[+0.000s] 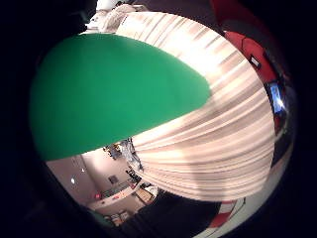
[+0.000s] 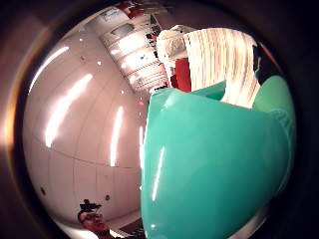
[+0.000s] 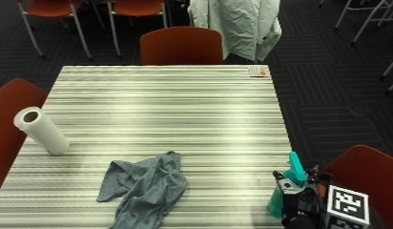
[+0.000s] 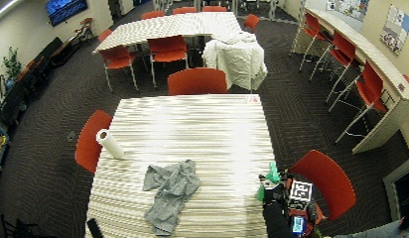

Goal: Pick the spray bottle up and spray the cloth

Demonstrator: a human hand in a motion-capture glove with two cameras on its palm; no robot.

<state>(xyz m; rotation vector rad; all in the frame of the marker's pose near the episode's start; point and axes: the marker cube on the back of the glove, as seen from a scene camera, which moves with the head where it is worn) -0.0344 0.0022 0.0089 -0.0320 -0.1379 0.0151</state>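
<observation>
A teal spray bottle (image 3: 294,169) stands upright at the table's right edge, near the front corner. My gloved right hand (image 3: 300,202) is wrapped around its body from the right, with the nozzle sticking up above the glove. The bottle's body fills much of both palm views (image 1: 109,94) (image 2: 209,169), so it is close against the palm. A crumpled grey cloth (image 3: 149,187) lies on the striped table (image 3: 171,105) to the left of the bottle, well apart from it. The wide outside view shows the same layout: bottle (image 4: 272,173), hand (image 4: 273,192), cloth (image 4: 170,191).
A paper towel roll (image 3: 41,131) lies near the table's left edge. A small card (image 3: 258,71) sits at the far right corner. Red chairs stand at the far side (image 3: 181,45), the left (image 3: 9,109) and the right (image 3: 361,164) by my hand.
</observation>
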